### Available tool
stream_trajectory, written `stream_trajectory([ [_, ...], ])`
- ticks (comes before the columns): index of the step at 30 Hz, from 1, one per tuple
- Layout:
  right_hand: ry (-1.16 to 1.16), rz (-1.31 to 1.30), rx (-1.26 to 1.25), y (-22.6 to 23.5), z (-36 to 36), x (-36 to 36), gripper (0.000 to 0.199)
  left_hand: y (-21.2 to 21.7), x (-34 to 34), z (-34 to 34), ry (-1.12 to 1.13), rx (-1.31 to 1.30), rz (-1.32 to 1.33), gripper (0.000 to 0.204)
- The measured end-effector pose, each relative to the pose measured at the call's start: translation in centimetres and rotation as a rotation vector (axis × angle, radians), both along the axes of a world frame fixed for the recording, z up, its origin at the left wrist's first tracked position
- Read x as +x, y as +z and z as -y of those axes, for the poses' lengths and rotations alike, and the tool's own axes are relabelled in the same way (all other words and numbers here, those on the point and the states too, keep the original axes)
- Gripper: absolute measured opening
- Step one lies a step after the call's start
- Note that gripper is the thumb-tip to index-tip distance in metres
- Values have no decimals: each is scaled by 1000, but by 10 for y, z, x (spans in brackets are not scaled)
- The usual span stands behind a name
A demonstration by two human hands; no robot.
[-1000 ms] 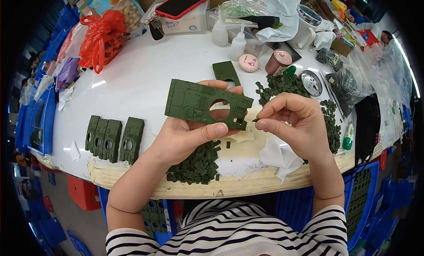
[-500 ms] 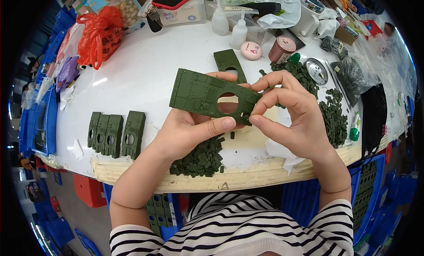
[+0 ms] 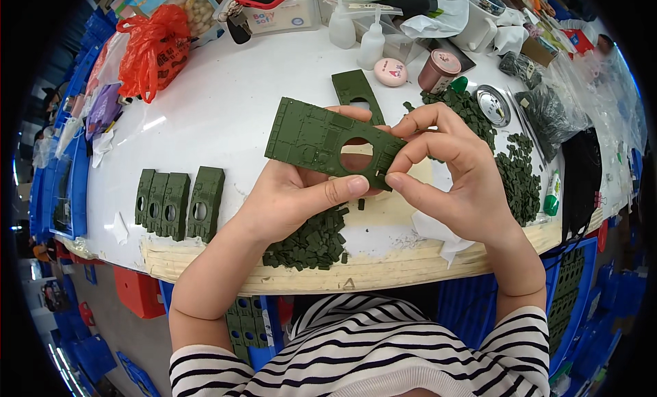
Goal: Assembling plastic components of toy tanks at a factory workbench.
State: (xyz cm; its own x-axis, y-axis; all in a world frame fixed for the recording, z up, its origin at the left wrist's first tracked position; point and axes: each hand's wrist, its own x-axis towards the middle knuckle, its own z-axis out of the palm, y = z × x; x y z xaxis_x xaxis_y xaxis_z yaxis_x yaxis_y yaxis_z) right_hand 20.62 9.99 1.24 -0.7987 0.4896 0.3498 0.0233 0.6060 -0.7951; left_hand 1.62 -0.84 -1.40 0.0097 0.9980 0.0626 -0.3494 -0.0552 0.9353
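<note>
My left hand (image 3: 301, 202) is closed around a dark green plastic model tank hull (image 3: 311, 133), a flat moulded piece with a large round hole. It is tilted above the table, its left end higher, with my thumb along the lower edge and the fingers underneath. At its right end the thumb and fingers of my right hand (image 3: 455, 171) pinch the corner; whether a tiny part is between them I cannot make out. Just behind lies another green hull (image 3: 352, 85), partly covered. Below my left hand is a pile of small green parts (image 3: 311, 243).
Several similar green hulls (image 3: 164, 204) stand in a row at the left. More small green parts (image 3: 518, 181) lie at right, near a round metal lid (image 3: 493, 106) and a green-capped tube (image 3: 551, 195). White squeeze bottles (image 3: 371, 46) and a pink tin (image 3: 439, 72) stand behind.
The held hull has tipped slightly, its left end a little higher. Both hands keep nearly the same grip, and the right fingertips stay at its right end.
</note>
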Motion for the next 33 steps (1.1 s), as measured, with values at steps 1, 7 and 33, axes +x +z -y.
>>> stream_trajectory([
  [1, -5, -16, 6, -1, 0, 0, 8, 0, 0, 0, 0, 1, -2, 69],
  [7, -29, -50, 28, -5, 1, -2, 8, 0, -1, 0, -3, -5, -12, 69],
  [33, -42, -162, 721, 3, 5, -3, 35, 12, 0, 4, 33, -76, 82, 66],
])
